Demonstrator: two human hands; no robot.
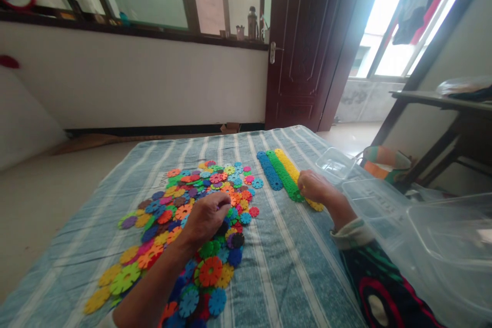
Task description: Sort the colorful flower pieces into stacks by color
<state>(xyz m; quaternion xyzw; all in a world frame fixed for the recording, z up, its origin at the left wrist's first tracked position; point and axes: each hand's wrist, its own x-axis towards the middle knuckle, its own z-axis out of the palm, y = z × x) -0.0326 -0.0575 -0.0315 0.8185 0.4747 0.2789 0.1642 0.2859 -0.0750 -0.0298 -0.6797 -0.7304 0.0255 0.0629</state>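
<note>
Head: left hand [207, 215] curled over discs [210, 271], right hand [314, 186] over yellow row [287, 164], grips unclear.

Window [378, 10] glare upper right, muted room elsewhere

Daylight burns out to white around the hanging clothes [417, 2] and hazes the edge of the dark door [302, 36]. The white wall [165, 82] sits in dull, even light; shadows are faint. Clear plastic boxes [449, 236] catch pale reflections. Wide-angle distortion leans lines outward at the sides; detail on the snowflake discs [210, 271] looks soft.
</note>
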